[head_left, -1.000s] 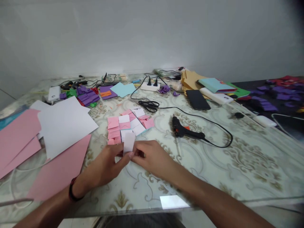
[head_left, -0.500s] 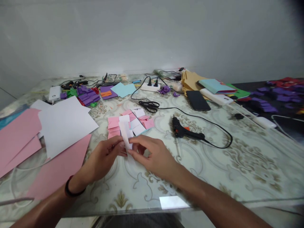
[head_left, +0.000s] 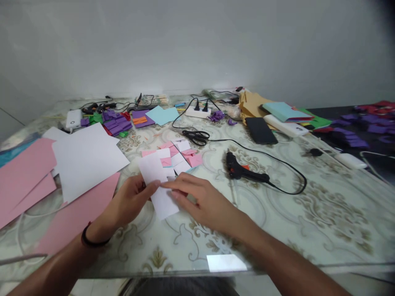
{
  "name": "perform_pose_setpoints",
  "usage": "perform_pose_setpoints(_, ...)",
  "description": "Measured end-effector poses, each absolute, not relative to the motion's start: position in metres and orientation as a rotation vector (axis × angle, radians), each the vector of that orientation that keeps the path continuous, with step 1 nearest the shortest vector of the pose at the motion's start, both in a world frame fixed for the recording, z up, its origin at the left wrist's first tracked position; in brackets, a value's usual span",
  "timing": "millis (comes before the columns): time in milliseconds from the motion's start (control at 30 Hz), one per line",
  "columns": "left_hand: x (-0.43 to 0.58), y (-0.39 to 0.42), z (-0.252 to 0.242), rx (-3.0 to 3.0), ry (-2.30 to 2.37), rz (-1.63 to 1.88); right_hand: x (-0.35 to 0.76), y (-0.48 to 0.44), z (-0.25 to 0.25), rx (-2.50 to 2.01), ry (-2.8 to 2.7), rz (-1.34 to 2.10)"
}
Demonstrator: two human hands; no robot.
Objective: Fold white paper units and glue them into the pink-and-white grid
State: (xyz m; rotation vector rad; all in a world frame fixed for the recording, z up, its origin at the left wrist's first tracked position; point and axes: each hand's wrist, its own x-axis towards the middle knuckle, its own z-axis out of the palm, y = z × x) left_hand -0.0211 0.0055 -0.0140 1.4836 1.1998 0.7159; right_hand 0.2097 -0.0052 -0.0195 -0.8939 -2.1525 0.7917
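A white strip of paper [head_left: 165,203] is held between my two hands, tilted, its broad face towards me. My left hand [head_left: 131,201] pinches its left edge, thumb on top. The fingers of my right hand [head_left: 199,195] meet its right edge near the middle, the index fingertip close to my left thumb. Just beyond the strip lie small folded pink papers [head_left: 194,159] and white paper pieces [head_left: 178,162], partly hidden by it.
White sheets [head_left: 89,160] and pink sheets [head_left: 27,176] cover the left side. To the right lies a black glue gun [head_left: 247,170] with its cord. Scissors [head_left: 197,137], a power strip [head_left: 197,112], a black phone-like slab [head_left: 261,130] and purple folded papers [head_left: 115,123] sit farther back.
The white strip has turned from a narrow, nearly edge-on view to show its broad face. Both hands stay on it, with the left thumb now lying across its front.
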Motion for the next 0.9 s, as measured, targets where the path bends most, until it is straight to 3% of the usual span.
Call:
perform_pose_setpoints(233, -0.024, 0.008, -0.019, 1.155, 0.99, 0.791, 0.215, -0.003, -0.017, -0.67, -2.119, 0.954)
perform_pose_setpoints(500, -0.017, 0.003, -0.011, 1.266, 1.018, 0.698, 0.212, -0.003, -0.03, -0.626, -2.139, 1.119)
perform_pose_setpoints(900, -0.017, 0.0, -0.001, 1.266, 1.129, 0.762, 0.211, -0.004, -0.013, -0.932, -1.69, 1.445)
